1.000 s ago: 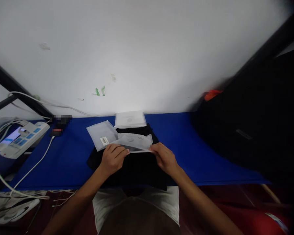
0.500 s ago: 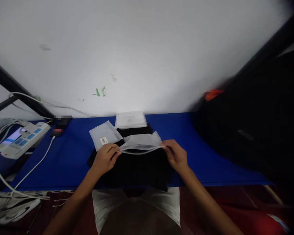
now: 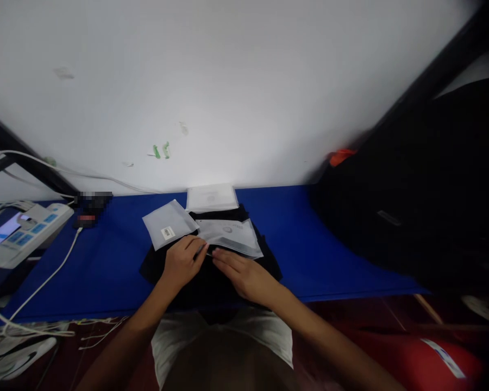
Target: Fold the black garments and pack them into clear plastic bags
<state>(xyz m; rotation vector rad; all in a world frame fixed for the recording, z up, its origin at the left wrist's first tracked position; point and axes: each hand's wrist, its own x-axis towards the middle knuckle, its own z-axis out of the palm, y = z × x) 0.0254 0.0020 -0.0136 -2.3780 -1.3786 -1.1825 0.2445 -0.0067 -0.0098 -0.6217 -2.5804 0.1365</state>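
A frosted plastic bag (image 3: pixel 236 233) with a round print lies tilted over dark folded fabric (image 3: pixel 264 266), its mouth edge towards me. My left hand (image 3: pixel 182 262) pinches the near left corner of this bag. Close beside it, my right hand (image 3: pixel 244 274) has its fingers pressed together at the same edge, just right of the left fingertips; its thumb is partly hidden. To the left, a second frosted bag (image 3: pixel 163 217) with a barcode label rests partly on the fabric. Behind them is a third, whitish bag (image 3: pixel 212 196) near the wall.
A blue cloth (image 3: pixel 301 233) covers the table. At left sit a white power strip (image 3: pixel 36 231), cables and a dark device (image 3: pixel 87 217) on a white cord. A large black object (image 3: pixel 391 190) fills the right side. The white wall (image 3: pixel 228 98) rises behind.
My right hand has left the bag's right corner and come left, beside my left hand. The bag's mouth, held stretched and gaping before, now lies flatter. The view has shifted slightly right.
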